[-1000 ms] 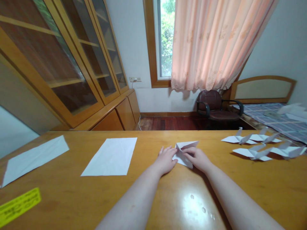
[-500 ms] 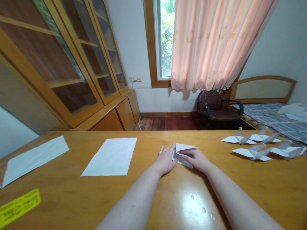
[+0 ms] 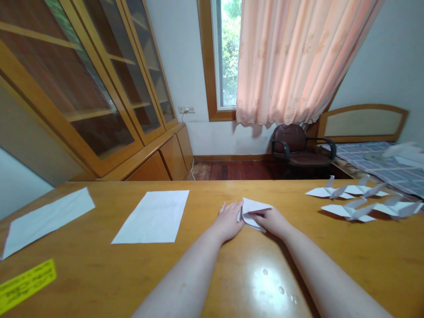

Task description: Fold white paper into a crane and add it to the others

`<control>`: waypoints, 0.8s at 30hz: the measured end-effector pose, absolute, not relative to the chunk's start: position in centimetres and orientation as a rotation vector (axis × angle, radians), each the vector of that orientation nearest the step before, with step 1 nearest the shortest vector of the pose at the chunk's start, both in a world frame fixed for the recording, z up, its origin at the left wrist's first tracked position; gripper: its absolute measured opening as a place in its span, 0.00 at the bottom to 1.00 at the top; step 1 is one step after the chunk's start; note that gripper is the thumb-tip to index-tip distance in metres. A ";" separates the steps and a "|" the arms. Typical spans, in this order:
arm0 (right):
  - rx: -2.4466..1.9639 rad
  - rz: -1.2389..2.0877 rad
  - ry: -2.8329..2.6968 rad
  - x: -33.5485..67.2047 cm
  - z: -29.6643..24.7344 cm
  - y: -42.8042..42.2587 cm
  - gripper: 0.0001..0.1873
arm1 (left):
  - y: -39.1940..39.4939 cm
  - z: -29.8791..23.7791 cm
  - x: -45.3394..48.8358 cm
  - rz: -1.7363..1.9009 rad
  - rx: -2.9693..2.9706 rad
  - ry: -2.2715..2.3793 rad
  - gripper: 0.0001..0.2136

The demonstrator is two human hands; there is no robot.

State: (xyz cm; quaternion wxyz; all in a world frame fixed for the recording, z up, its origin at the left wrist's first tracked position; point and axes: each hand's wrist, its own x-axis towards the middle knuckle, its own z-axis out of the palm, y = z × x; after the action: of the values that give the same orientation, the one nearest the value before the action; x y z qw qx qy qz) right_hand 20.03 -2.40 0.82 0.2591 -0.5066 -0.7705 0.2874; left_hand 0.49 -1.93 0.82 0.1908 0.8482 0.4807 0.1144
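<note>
Paper [image 3: 254, 207], tip rightward, long axis crosswise

The paper's [image 3: 255, 206] near edge is hidden under the right hand [image 3: 272, 221]; whether those fingers pinch or only press, I can't tell. At the desk's [image 3: 99, 269] near left corner the yellow label [image 3: 26, 285] is cut off, its print unreadable. The folded shapes [image 3: 351, 211] at the right edge blur, perhaps birds.

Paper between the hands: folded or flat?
Folded. The paper shows layered triangular flaps; left hand rests against it, right hand pinches it.
</note>
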 end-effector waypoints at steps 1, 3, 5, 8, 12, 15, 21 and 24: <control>-1.376 0.769 -2.095 20.0 0.8 -2.4 0.15 | -2.0 0.9 0.5 0.319 2.378 1.350 0.30; -1.373 0.761 -2.098 20.0 0.8 -2.4 0.15 | -2.0 1.1 0.5 0.320 2.370 1.345 0.30; -1.358 0.759 -2.083 20.0 0.7 -2.4 0.16 | -2.1 1.2 0.5 0.328 2.369 1.333 0.29; -1.345 0.779 -2.052 20.0 0.6 -2.5 0.16 | -2.2 1.4 0.5 0.341 2.368 1.318 0.28; -1.361 0.819 -1.970 20.0 0.4 -2.5 0.18 | -2.2 1.4 0.5 0.325 2.366 1.329 0.28; -1.327 0.832 -1.962 20.0 0.5 -2.6 0.18 | -2.2 1.3 0.4 0.326 2.377 1.328 0.28; -1.249 0.923 -1.944 20.3 1.4 -3.1 0.18 | -2.0 0.9 0.4 0.333 2.396 1.324 0.28; -1.242 0.949 -1.940 20.6 1.6 -3.3 0.20 | -2.0 0.8 0.3 0.327 2.395 1.322 0.28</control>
State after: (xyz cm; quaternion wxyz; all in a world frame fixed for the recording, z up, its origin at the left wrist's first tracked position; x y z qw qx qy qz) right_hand 20.56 -3.29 1.62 0.3193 -0.4726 -0.7378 0.3611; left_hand 0.34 -1.96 0.79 0.1919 0.8531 0.4710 0.1164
